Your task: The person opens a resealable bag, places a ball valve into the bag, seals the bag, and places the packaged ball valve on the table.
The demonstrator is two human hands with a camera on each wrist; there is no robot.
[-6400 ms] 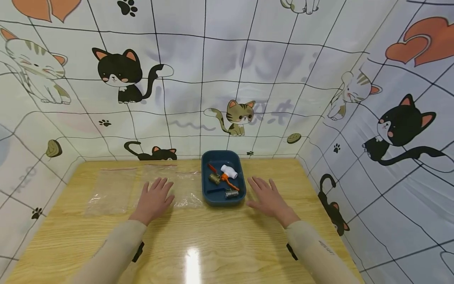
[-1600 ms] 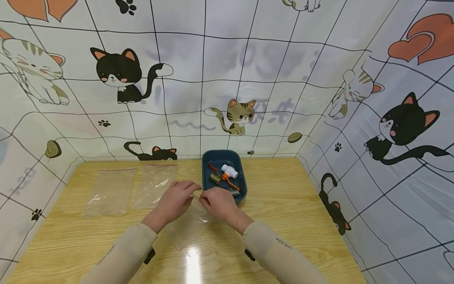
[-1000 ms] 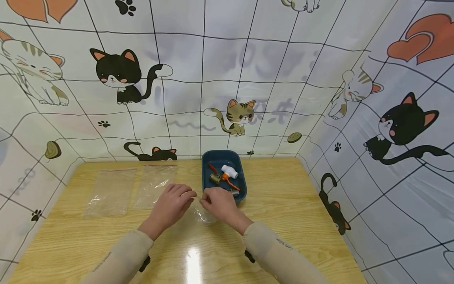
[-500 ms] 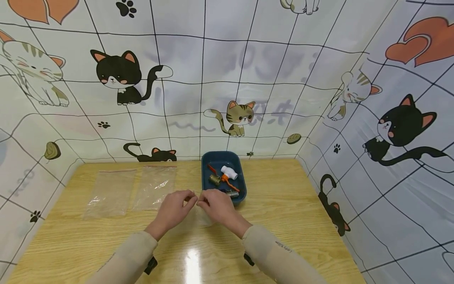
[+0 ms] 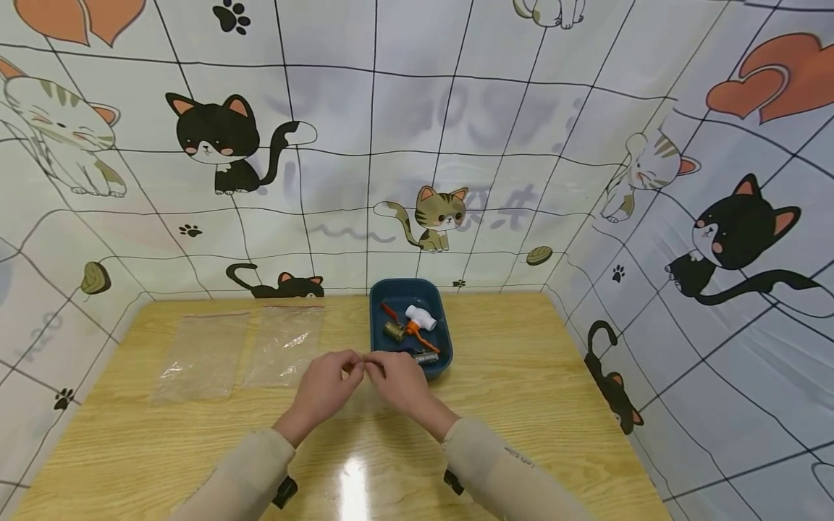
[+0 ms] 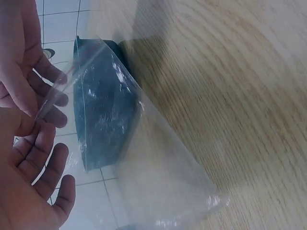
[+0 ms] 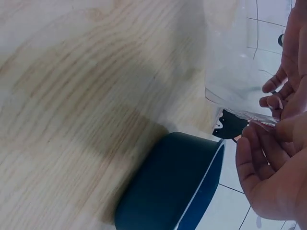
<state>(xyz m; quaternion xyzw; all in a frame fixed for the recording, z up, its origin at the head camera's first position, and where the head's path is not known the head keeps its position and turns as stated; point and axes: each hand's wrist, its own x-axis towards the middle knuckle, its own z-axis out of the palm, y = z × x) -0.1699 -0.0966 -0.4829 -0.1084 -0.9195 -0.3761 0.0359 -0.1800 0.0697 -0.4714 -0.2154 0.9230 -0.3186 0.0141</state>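
Both hands meet in front of the blue basin, holding a clear zip bag (image 6: 158, 177) by its top edge. The left hand (image 5: 326, 383) pinches the edge between thumb and index finger, its other fingers loosely bent in the left wrist view. Right beside it, the right hand (image 5: 400, 387) pinches the same edge, fingertips almost touching the left's. The bag hangs down from the fingers over the wooden table (image 5: 228, 449), its sides close together in the right wrist view. In the head view the hands hide most of it.
The blue basin (image 5: 444, 362) holds a white valve (image 5: 420, 317) with an orange handle, a brass fitting (image 5: 394, 331), a red-handled piece and a silver cylinder (image 5: 426, 357). Two more clear zip bags (image 5: 202, 354) lie flat at left. Cat-printed cloth walls border the table.
Earliest, the hands were open and apart, with the third bag flat beside the basin. They then took hold of it. Since a second ago the left hand has shifted right, bringing the fingertips together.
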